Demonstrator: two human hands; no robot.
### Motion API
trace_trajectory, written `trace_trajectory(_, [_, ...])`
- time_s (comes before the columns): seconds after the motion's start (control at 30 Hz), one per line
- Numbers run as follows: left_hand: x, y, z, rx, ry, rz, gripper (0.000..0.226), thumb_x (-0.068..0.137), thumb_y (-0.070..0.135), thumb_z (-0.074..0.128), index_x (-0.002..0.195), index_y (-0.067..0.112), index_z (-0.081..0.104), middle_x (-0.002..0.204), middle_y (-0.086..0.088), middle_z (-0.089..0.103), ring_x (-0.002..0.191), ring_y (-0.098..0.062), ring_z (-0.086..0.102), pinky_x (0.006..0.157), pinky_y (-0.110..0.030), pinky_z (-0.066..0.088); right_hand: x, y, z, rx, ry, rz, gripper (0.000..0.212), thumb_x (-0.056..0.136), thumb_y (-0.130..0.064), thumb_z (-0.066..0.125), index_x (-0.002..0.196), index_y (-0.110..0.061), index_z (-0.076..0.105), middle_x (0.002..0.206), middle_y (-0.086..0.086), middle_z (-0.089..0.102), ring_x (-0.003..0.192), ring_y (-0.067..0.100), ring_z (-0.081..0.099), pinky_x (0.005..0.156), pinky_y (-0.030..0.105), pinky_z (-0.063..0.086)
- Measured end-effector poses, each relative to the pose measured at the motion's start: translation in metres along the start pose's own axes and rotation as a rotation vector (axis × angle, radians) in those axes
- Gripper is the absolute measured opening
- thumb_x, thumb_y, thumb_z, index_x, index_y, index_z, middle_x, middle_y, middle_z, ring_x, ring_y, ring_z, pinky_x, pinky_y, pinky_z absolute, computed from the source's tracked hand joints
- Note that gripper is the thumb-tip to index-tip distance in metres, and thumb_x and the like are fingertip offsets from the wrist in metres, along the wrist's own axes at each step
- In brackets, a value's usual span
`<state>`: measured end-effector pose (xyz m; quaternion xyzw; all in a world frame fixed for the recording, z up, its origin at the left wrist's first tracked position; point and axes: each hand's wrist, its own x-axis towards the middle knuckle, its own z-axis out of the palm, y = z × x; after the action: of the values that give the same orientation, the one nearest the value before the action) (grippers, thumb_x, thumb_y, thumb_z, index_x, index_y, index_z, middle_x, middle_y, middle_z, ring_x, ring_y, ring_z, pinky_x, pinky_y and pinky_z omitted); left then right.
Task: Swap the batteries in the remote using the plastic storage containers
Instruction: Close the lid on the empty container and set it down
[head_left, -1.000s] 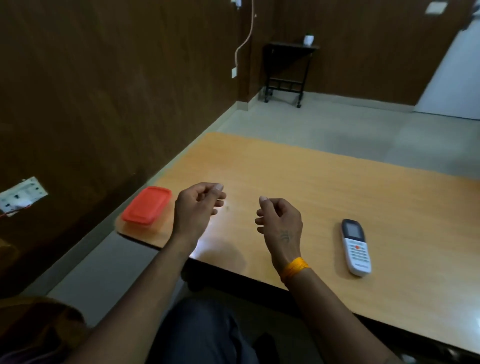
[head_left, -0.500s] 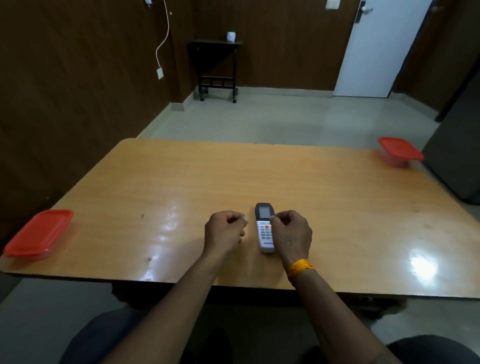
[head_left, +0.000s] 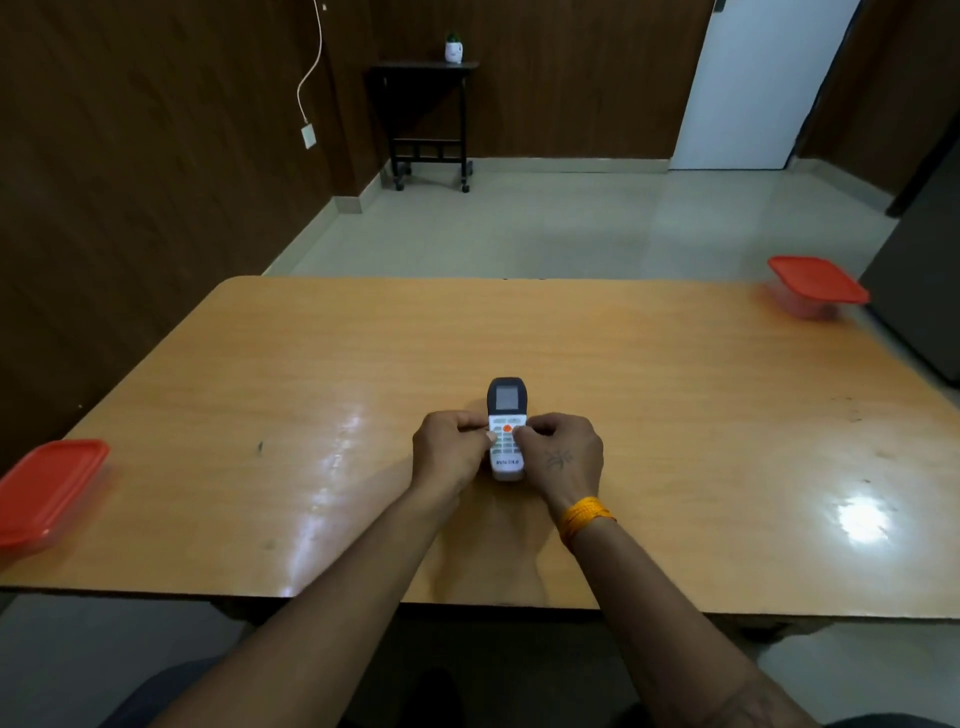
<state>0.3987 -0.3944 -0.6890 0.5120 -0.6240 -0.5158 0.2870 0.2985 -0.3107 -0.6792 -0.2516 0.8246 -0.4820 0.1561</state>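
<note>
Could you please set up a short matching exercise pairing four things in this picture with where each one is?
Things:
1. white remote with dark screen
2. red-lidded plastic container
3. second red-lidded plastic container
4. small white pot with a plant

Places:
A. table's far right corner
B. dark side table by the wall
C. between both hands
D. table's near left edge

Pairs: 1-C, 2-D, 3-A, 4-B

Walls: dark brown wood panelling (head_left: 156, 156).
Floor: pale glossy tiles (head_left: 571, 228).
Door: white (head_left: 753, 88), far right.
Side table: black, on castors (head_left: 426, 119), small white pot (head_left: 453, 51) on top.
Tabletop: orange wood (head_left: 311, 364), light glare.
</note>
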Motion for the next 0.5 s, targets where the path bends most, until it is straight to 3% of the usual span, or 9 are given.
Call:
trace_trajectory(0.1, [0.033,0.014,-0.003,0.005,0.015,0.0,0.025,0.088,0.005,0.075,0.112,0.012,0.08,0.112,-0.006,0.078,0.101,-0.025,0.075,0.093,-0.043,0.063,0.025,-0.019,0.014,0.021,-0.006,-0.001,0.016,0.082,-0.02,0.071,0.089,-0.012,0.083,0.086,0.007,0.079,0.082,0.025,0.071,0.068,0.034,0.059])
trace_trajectory(0.5, [0.1,0.018,0.003,0.065,0.051,-0.073,0.019,0.082,0.003,0.075,0.095,0.016,0.081,0.11,-0.011,0.079,0.098,-0.028,0.075,0.088,-0.044,0.064,0.073,-0.022,0.052,0.014,-0.032,0.029,0.019,0.084,-0.017,0.066,0.089,-0.01,0.083,0.092,0.01,0.08,0.087,0.027,0.073,0.072,0.039,0.062])
